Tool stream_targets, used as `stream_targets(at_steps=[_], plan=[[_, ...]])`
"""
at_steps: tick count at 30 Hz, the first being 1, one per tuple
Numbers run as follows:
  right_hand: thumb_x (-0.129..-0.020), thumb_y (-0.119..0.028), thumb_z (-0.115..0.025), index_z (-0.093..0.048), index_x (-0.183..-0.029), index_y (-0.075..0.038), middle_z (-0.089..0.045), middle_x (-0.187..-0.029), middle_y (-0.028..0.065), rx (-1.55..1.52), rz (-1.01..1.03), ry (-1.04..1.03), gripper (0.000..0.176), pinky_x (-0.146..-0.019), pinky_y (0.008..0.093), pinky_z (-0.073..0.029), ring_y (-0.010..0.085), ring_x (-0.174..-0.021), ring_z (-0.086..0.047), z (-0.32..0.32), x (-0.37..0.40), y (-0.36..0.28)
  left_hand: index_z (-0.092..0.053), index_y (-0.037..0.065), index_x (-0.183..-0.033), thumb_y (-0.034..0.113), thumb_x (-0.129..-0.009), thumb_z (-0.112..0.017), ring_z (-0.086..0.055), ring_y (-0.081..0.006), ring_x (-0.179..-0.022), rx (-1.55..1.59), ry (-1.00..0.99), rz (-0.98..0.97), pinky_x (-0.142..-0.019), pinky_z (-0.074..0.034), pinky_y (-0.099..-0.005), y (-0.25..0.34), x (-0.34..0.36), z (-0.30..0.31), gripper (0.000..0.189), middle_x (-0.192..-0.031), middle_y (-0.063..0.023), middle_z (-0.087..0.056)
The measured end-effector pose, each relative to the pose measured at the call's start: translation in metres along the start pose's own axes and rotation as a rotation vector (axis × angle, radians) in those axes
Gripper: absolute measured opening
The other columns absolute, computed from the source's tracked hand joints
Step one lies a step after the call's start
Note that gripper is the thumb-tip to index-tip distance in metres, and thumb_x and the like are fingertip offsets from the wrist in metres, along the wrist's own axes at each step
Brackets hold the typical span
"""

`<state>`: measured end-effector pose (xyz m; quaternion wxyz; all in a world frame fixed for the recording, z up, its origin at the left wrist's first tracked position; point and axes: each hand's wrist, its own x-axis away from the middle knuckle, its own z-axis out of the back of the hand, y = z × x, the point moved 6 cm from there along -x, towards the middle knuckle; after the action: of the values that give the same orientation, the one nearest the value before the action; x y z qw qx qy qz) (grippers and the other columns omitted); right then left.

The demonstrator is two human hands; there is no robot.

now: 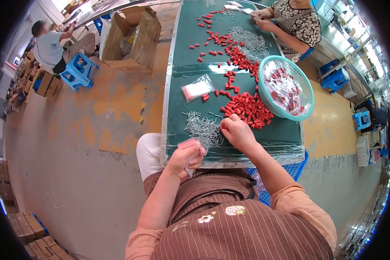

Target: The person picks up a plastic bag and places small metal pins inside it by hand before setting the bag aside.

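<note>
My left hand (186, 159) is closed around a small clear plastic bag with a pink edge (189, 144), held over the table's near edge. My right hand (239, 134) reaches over the table with its fingertips pinched together, between a pile of grey metal screws (201, 128) and a heap of red plastic caps (246, 108). What those fingers hold, if anything, is hidden. A stack of flat clear bags with a pink edge (198, 89) lies beyond the screws.
A turquoise plastic basket (308, 86) of filled bags stands at the table's right edge. More screws (249, 42) and scattered caps lie farther up the green table (177, 60). Across from me sits a co-worker (297, 26). On the left are a cardboard box (141, 47) and a blue stool (80, 69).
</note>
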<state>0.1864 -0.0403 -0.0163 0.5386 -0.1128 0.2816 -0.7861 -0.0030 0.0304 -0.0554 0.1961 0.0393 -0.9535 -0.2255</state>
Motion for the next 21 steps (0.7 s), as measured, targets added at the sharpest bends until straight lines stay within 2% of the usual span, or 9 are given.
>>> stream_targets(at_steps=[1, 4, 5, 8, 11, 16, 19, 21], plan=[[-0.084, -0.013, -0.066, -0.062, -0.093, -0.006, -0.058, -0.096, 0.0159, 0.04, -0.006, -0.003, 0.012, -0.075, 0.0463, -0.053, 0.037, -0.086, -0.063, 0.001, 0.0, 0.002, -0.059, 0.008, -0.09, 0.02, -0.094, -0.064, -0.04, -0.005, -0.052, -0.091, 0.095, -0.021, -0.041, -0.028, -0.019, 0.001, 0.0, -0.002, 0.014, -0.079, -0.0024, -0.059], [-0.083, -0.012, -0.067, -0.062, -0.093, -0.005, -0.058, -0.097, 0.017, 0.118, -0.008, -0.013, 0.014, -0.075, 0.0466, -0.053, 0.0374, -0.087, -0.063, 0.002, -0.002, 0.01, -0.06, 0.007, -0.088, 0.017, -0.094, -0.062, -0.043, -0.0043, -0.055, -0.66, 0.351, -0.179, -0.045, -0.032, -0.0213, 0.004, -0.002, 0.006, 0.012, -0.074, -0.0001, -0.058], [-0.083, -0.013, -0.067, -0.062, -0.093, -0.005, -0.058, -0.098, 0.0172, 0.117, 0.0, -0.02, 0.014, -0.076, 0.0468, -0.053, 0.0374, -0.088, -0.063, 0.002, -0.001, 0.013, -0.06, 0.005, -0.089, 0.015, -0.095, -0.06, -0.049, -0.0057, -0.061, -0.939, 0.352, -0.335, -0.053, -0.039, -0.0235, 0.011, 0.0, -0.003, 0.012, -0.071, 0.0006, -0.059], [-0.083, -0.014, -0.068, -0.062, -0.094, -0.005, -0.058, -0.098, 0.0174, 0.126, -0.062, -0.09, 0.016, -0.076, 0.0468, -0.053, 0.0375, -0.089, -0.063, 0.008, 0.0, 0.019, -0.06, 0.003, -0.088, 0.015, -0.095, -0.06, -0.054, -0.0084, -0.066, -1.072, 0.373, -0.421, -0.064, -0.044, -0.0251, 0.017, 0.004, -0.019, 0.014, -0.072, -0.0007, -0.06], [-0.083, -0.016, -0.069, -0.062, -0.094, -0.004, -0.059, -0.098, 0.0169, 0.12, -0.089, -0.138, 0.018, -0.077, 0.0467, -0.052, 0.0376, -0.091, -0.063, 0.013, 0.002, 0.026, -0.06, 0.003, -0.088, 0.014, -0.095, -0.06, -0.056, -0.0091, -0.069, -1.126, 0.437, -0.356, -0.067, -0.046, -0.0264, 0.024, 0.009, -0.029, 0.013, -0.072, -0.0013, -0.062], [-0.083, -0.016, -0.069, -0.068, -0.094, -0.004, -0.061, -0.094, 0.0157, 0.056, -0.085, -0.149, 0.016, -0.078, 0.0457, -0.051, 0.0365, -0.09, -0.063, 0.019, 0.006, 0.034, -0.063, 0.003, -0.09, 0.014, -0.094, -0.061, -0.057, -0.0087, -0.07, -1.085, 0.497, -0.386, -0.067, -0.047, -0.0261, 0.028, 0.006, -0.027, 0.012, -0.073, -0.0016, -0.063], [-0.082, -0.012, -0.07, -0.072, -0.093, -0.004, -0.062, -0.09, 0.0132, -0.123, -0.101, -0.117, 0.013, -0.074, 0.0397, -0.052, 0.0292, -0.085, -0.065, 0.029, 0.006, 0.027, -0.064, 0.003, -0.089, 0.015, -0.092, -0.063, -0.057, -0.0088, -0.07, -1.112, 0.549, -0.416, -0.067, -0.047, -0.0263, 0.028, 0.002, -0.022, 0.012, -0.073, -0.002, -0.063], [-0.08, -0.008, -0.072, -0.072, -0.093, -0.003, -0.062, -0.086, 0.0109, -0.403, -0.165, -0.123, 0.013, -0.072, 0.0348, -0.052, 0.0231, -0.081, -0.065, 0.03, 0.009, 0.012, -0.064, 0.003, -0.088, 0.016, -0.09, -0.065, -0.058, -0.009, -0.07, -1.14, 0.577, -0.406, -0.066, -0.047, -0.0269, 0.027, 0.0, -0.023, 0.013, -0.073, -0.0025, -0.064]])
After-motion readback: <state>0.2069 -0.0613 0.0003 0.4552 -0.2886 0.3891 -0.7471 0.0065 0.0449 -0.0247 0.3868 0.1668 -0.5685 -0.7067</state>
